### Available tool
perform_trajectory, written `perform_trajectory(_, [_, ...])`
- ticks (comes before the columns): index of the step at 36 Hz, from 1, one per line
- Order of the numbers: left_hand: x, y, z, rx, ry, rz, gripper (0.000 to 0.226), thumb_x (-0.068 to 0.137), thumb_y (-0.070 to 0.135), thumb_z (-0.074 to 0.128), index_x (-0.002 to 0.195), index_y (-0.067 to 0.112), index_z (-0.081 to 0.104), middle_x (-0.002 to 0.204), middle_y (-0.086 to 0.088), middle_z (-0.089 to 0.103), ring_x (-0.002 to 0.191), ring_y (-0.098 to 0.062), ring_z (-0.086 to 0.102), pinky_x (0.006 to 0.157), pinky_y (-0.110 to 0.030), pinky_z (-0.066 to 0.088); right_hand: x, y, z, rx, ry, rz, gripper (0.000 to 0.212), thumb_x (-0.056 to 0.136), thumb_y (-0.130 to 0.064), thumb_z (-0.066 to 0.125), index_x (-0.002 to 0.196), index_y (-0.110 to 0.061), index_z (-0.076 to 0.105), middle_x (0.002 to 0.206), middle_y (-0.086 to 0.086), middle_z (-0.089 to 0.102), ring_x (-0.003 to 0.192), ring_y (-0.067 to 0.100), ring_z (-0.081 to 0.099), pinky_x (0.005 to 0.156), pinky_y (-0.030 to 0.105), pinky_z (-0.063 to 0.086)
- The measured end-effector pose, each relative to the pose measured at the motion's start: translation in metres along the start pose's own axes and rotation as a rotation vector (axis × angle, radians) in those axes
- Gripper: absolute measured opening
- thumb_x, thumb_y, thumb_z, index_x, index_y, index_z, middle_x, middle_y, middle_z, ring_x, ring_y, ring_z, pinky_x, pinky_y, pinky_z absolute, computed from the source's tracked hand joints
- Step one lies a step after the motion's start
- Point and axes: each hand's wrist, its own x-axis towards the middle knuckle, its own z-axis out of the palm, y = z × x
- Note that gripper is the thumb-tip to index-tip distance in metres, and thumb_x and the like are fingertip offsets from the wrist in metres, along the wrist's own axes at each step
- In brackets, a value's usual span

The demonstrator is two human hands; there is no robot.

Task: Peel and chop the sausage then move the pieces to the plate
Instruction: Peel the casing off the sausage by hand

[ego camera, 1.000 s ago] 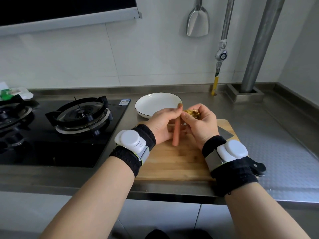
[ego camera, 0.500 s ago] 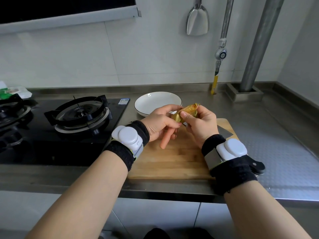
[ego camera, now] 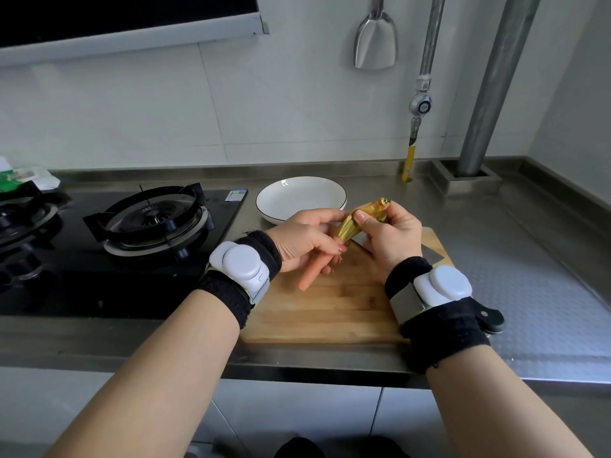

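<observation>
Since the earlier frames, the sausage (ego camera: 312, 274) has tilted from near upright to a slant, and the gold wrapper (ego camera: 355, 223) has been drawn further off, so that more bare pink sausage shows at the lower end.

Status of the sausage: partly peeled. Its lower end points to about 7 o'clock and hangs just above the cutting board (ego camera: 330, 312); its upper end is still inside the wrapper, which runs up toward 1 o'clock.

Hand states:
- The left hand (ego camera: 305, 241) has its fingers curled round the sausage at mid-length.
- The right hand (ego camera: 388, 238) pinches the wrapper between thumb and fingers near its loose upper part.

Surroundings: the knife (ego camera: 489, 320) lies along the right edge of the board, at 3 o'clock from the sausage, largely hidden behind the right wrist. The plate (ego camera: 297, 196) stands on the worktop (ego camera: 529, 252) at 12 o'clock from the board and holds nothing.

Progress, as a judgement: peeling is well advanced but not complete. Remaining steps are removal of the last of the wrapper, chopping on the board, and transfer of the pieces to the plate.
</observation>
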Motion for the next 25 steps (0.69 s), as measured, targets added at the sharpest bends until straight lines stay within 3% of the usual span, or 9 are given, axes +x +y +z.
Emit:
perform_trajectory(12, [-0.0027,-0.0025,-0.0089,0.024,-0.072,-0.062,0.064,0.065,-0.008,0.048,0.125,0.013,0.052,0.088,-0.011,0.058,0.068,-0.025,0.055,0.053,-0.030,0.047,0.0018,-0.0020,-0.0023,0.041,0.043,0.014,0.028,0.086,0.002,0.071,0.068,-0.019,0.068,0.067,0.004,0.063,0.046,0.006,0.048,0.043,0.018,0.039])
perform_trajectory(25, [-0.0034,0.0002,-0.0093,0.018,-0.134,-0.077,0.056,0.067,-0.009,0.051,0.115,0.019,0.056,0.087,-0.010,0.058,0.070,-0.022,0.055,0.058,-0.031,0.043,0.0007,-0.0059,-0.0028,0.074,0.131,0.001,0.026,0.089,0.002,0.068,0.070,-0.016,0.067,0.062,0.002,0.057,0.050,0.013,0.043,0.045,0.024,0.037])
